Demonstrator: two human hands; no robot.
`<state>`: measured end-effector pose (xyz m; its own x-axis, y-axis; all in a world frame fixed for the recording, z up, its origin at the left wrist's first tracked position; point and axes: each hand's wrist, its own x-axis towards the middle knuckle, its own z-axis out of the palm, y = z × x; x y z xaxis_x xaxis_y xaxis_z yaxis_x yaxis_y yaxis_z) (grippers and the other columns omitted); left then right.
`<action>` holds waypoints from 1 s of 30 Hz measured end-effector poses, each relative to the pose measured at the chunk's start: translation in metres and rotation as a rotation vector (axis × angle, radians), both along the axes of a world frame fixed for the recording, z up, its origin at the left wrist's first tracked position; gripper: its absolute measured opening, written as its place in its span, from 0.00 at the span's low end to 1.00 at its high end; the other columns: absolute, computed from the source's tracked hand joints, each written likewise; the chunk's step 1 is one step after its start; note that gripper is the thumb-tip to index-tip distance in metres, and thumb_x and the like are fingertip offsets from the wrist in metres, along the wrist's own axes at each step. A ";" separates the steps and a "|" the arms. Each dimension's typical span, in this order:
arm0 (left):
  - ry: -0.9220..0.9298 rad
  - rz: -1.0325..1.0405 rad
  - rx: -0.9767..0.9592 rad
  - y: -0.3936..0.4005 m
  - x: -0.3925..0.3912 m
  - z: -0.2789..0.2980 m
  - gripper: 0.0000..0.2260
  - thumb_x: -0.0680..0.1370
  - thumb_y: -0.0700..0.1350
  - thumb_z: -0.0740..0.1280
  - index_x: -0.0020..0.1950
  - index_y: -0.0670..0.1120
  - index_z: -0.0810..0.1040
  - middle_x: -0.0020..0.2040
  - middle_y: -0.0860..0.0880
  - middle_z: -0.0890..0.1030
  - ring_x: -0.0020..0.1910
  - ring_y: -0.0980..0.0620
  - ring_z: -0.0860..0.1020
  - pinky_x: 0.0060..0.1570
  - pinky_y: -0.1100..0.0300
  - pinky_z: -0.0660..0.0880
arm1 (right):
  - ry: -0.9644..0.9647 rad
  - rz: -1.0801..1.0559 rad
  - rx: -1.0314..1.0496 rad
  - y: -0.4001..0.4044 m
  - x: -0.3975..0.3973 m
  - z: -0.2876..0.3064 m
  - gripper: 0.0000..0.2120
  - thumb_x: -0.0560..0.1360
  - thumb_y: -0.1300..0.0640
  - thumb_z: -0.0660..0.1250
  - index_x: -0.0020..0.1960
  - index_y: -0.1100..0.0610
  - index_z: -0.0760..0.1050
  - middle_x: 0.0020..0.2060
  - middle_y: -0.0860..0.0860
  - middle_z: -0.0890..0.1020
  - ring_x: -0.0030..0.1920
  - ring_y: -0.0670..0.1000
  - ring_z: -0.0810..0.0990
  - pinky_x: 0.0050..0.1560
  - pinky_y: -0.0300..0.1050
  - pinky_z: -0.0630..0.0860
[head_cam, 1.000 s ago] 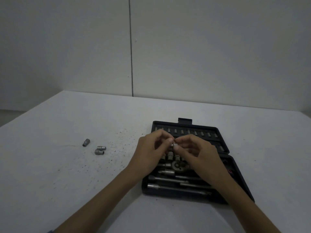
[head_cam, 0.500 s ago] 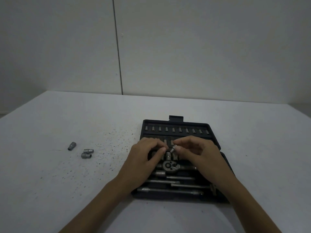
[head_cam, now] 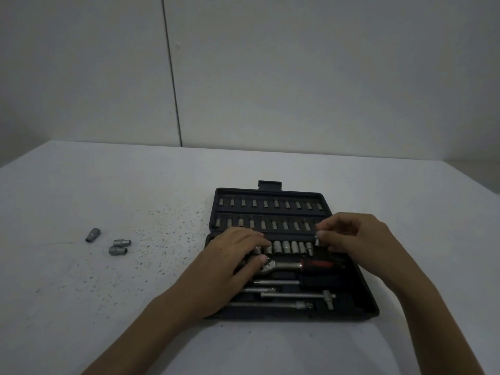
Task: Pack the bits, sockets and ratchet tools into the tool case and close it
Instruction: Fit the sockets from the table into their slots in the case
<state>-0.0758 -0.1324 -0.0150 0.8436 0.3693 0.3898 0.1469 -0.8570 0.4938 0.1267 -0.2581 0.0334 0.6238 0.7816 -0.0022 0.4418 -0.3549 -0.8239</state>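
Observation:
A dark tool case (head_cam: pixel 362 299) lies open on the white table, with two rows of bits (head_cam: pixel 270 204) in its far half and a row of sockets (head_cam: pixel 289 247) in the near half. A ratchet with a red and black handle (head_cam: pixel 305 265) and several extension bars (head_cam: pixel 295 295) lie in front of the sockets. My left hand (head_cam: pixel 230 263) rests on the left end of the socket row, over the ratchet head. My right hand (head_cam: pixel 357 239) pinches a small socket (head_cam: pixel 317 241) at the right end of that row.
Three loose sockets lie on the table left of the case: one (head_cam: pixel 92 235) farthest left and two more (head_cam: pixel 119 247) close together. Dark specks dot the table (head_cam: pixel 135 307) between them and the case. A grey wall stands behind the table.
My hands have parted: the right one carried the small socket to the right end of the socket row, and the left dropped onto the left end. The ratchet handle is uncovered.

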 end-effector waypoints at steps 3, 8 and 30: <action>0.005 0.002 -0.002 0.000 0.000 0.000 0.20 0.78 0.58 0.54 0.62 0.51 0.76 0.59 0.58 0.76 0.61 0.65 0.67 0.61 0.76 0.60 | -0.050 0.019 -0.091 -0.003 0.001 -0.001 0.03 0.71 0.58 0.72 0.41 0.51 0.83 0.36 0.46 0.84 0.39 0.45 0.83 0.45 0.42 0.80; 0.023 0.006 -0.015 -0.002 0.000 0.000 0.21 0.77 0.59 0.53 0.62 0.52 0.75 0.59 0.59 0.76 0.61 0.66 0.67 0.61 0.75 0.61 | -0.157 0.016 -0.150 -0.004 0.002 -0.001 0.05 0.71 0.58 0.72 0.43 0.48 0.82 0.39 0.43 0.82 0.40 0.39 0.79 0.34 0.28 0.69; 0.023 0.005 -0.001 -0.001 0.001 -0.001 0.20 0.77 0.58 0.53 0.61 0.51 0.76 0.60 0.58 0.75 0.62 0.65 0.67 0.61 0.73 0.62 | -0.225 0.059 -0.206 -0.003 0.002 -0.001 0.06 0.69 0.58 0.75 0.43 0.51 0.81 0.32 0.43 0.81 0.34 0.37 0.77 0.29 0.23 0.68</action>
